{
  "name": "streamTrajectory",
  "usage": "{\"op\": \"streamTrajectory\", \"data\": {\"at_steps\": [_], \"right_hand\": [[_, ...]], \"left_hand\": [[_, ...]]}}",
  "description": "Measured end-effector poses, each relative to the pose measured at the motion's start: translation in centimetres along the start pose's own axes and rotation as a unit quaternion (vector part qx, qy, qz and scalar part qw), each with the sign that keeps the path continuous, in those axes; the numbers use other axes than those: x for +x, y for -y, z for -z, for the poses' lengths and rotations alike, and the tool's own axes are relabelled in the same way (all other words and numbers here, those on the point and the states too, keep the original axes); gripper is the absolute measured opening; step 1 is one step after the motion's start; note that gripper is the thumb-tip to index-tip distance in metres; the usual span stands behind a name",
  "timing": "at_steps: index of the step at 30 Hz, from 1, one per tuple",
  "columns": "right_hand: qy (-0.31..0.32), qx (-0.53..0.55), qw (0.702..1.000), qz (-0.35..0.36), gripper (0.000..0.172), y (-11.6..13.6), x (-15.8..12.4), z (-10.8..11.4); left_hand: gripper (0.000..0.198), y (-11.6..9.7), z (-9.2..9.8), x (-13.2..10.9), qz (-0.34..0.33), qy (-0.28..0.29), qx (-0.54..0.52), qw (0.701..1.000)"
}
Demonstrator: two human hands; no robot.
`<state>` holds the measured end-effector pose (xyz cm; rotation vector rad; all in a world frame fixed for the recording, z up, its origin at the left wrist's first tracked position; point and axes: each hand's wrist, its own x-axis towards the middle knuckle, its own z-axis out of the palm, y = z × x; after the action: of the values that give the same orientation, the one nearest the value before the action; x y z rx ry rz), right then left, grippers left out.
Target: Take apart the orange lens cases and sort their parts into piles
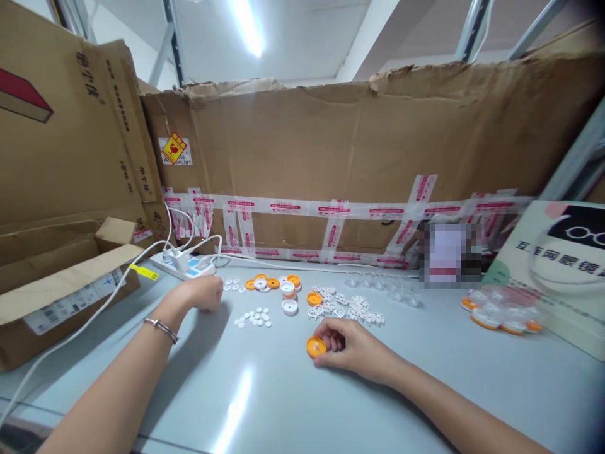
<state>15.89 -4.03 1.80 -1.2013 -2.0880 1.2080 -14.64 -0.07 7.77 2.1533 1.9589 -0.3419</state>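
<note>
My right hand (347,343) pinches an orange round plastic cap (316,347) by its edge, just above the table. A small pale piece shows in the cap's middle. My left hand (207,294), with a silver bangle on its wrist, is low over the table. Its fingers are curled in, and whatever they hold is hidden. Small white rings (234,285) lie close beside it. Nearer me is a group of small white discs (255,317). Behind them are orange caps (273,284) and white caps (290,307). White gear-like plastic pieces (350,306) lie beyond my right hand.
A power strip (184,265) with white cables stands behind my left hand. At left is an open cardboard box (70,284). Clear plastic pieces (387,290) lie at the back, and assembled orange-and-white rounds (501,312) at right, by a printed box (553,271).
</note>
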Motion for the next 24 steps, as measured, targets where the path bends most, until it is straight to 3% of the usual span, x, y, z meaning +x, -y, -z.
{"op": "streamTrajectory", "data": {"at_steps": [4,7,9,11,13,18,24], "right_hand": [[-0.005,-0.013,1.000,0.010,0.023,0.0,-0.1,0.1],[-0.007,-0.017,1.000,0.012,0.023,-0.2,-0.1,0.0],[-0.007,-0.010,1.000,0.011,0.022,-0.3,0.0,0.0],[-0.004,0.003,1.000,0.012,0.022,-0.4,0.1,-0.1],[0.000,0.014,1.000,0.018,0.023,-0.5,0.2,-0.1],[0.004,0.011,1.000,0.025,0.025,-0.6,0.3,0.1],[0.002,0.002,1.000,0.031,0.024,-0.5,0.3,0.0]], "left_hand": [[0.012,-0.7,0.7,-0.8,-0.006,-0.018,0.001,1.000],[0.014,-3.0,0.8,-1.3,-0.051,-0.107,-0.005,0.993],[0.017,-5.7,0.2,-1.6,-0.155,-0.196,-0.047,0.967],[0.014,-8.6,-1.0,-1.9,-0.285,-0.209,-0.105,0.930],[0.010,-11.0,-2.4,-2.0,-0.361,-0.190,-0.135,0.903],[0.005,-13.1,-5.0,-1.3,-0.388,-0.163,-0.144,0.895],[0.005,-13.4,-5.6,-1.0,-0.369,-0.195,-0.147,0.897]]}}
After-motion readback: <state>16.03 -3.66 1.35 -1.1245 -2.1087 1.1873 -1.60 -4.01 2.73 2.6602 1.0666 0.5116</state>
